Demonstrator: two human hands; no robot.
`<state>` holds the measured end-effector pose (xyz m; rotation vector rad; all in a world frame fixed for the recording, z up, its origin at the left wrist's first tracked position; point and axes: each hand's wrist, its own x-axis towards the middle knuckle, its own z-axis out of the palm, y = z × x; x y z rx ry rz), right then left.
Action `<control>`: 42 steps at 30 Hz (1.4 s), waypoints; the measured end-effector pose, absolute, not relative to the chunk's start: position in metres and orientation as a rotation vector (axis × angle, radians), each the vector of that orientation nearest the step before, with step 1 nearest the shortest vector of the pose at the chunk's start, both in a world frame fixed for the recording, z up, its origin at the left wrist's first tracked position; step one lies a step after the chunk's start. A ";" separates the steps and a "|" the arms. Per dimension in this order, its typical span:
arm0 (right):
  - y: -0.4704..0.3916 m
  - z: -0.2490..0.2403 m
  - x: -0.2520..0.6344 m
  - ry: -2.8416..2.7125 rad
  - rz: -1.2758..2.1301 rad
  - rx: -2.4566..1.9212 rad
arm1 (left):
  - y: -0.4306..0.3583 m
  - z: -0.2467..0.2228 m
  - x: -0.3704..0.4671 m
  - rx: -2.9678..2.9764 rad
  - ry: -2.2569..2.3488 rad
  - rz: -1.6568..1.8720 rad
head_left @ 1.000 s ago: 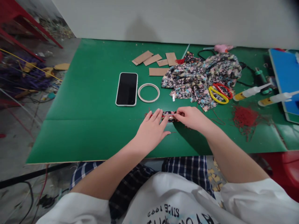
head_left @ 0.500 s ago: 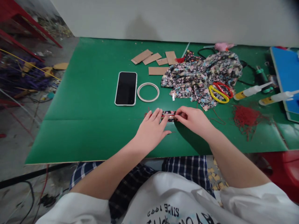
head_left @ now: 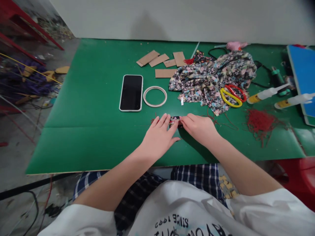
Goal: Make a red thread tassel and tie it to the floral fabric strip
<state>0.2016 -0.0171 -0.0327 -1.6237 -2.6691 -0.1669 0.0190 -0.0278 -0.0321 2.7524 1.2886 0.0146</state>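
A narrow floral fabric strip [head_left: 174, 118] lies on the green tabletop with red threads along its middle. My left hand [head_left: 158, 136] rests flat across its left part, fingers stretched and thumb apart. Red thread ends stick out past those fingertips. At the strip's right part, my right hand [head_left: 200, 129] has its fingers pressed together in a pinch on the fabric, covering that end. Loose red threads [head_left: 213, 118] trail out just beyond the right hand.
Ahead lie a phone [head_left: 131, 92], a tape roll [head_left: 155, 97], cardboard pieces [head_left: 165, 73] and crumpled floral cloth [head_left: 211, 77]. Scissors [head_left: 231, 100] sit on the cloth. To the right are glue bottles [head_left: 263, 95], a red thread pile [head_left: 261, 123] and a blue board [head_left: 304, 75].
My right hand has shifted slightly left along the strip, and its fingers are now closer together near the left fingertips. The left hand stays in place on the strip.
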 end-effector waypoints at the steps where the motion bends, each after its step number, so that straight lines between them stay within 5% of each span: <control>1: -0.017 -0.033 0.201 -2.682 -0.202 -1.617 | -0.028 -0.032 0.019 2.753 1.290 0.013; 42: -0.008 -0.021 0.203 -2.597 -0.113 -1.832 | -0.032 -0.032 0.027 2.713 1.410 0.095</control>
